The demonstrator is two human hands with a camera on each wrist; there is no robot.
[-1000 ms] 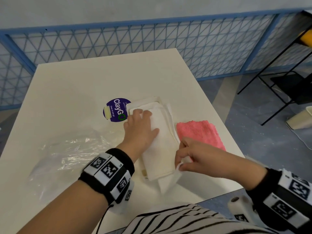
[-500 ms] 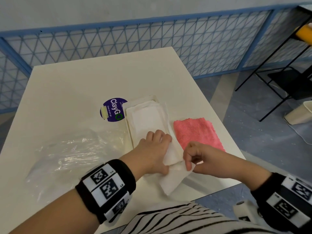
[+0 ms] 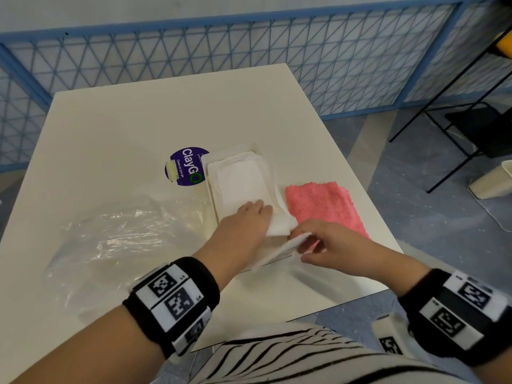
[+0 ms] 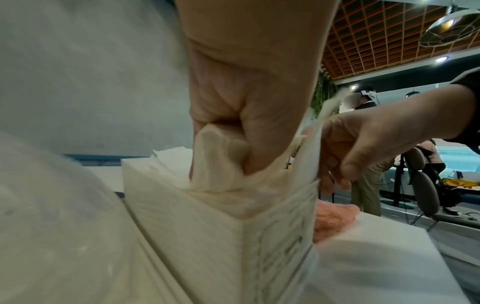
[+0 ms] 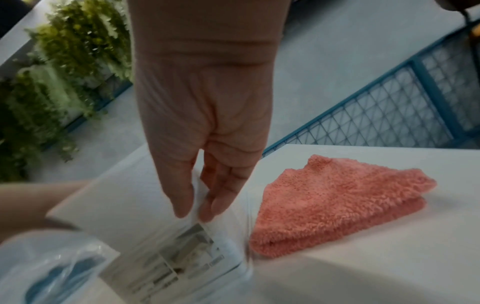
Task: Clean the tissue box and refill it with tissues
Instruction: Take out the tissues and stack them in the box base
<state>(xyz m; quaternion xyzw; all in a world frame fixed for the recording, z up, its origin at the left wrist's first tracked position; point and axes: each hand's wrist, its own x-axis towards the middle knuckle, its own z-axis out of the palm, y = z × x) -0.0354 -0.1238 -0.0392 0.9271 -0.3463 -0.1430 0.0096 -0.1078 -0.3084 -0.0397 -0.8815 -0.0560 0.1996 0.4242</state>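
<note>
Head view: at frame centre the tissues (image 3: 238, 178) are lying in the tissue box (image 3: 256, 147) on the surface (image 3: 138, 120); their near end is pressed down by the left hand (image 3: 243, 220), apparently to seat them, while a flap (image 3: 279, 249) is pinched by the right hand (image 3: 329, 242).

Left wrist view: tissue is bunched under curled fingers (image 4: 249, 131).

Right wrist view: the flap is pinched at lower centre, beside the pink cloth (image 5: 335, 203).

one tissue box (image 3: 213, 195), one pink cloth (image 3: 324, 206), two hands (image 3: 243, 225)
</note>
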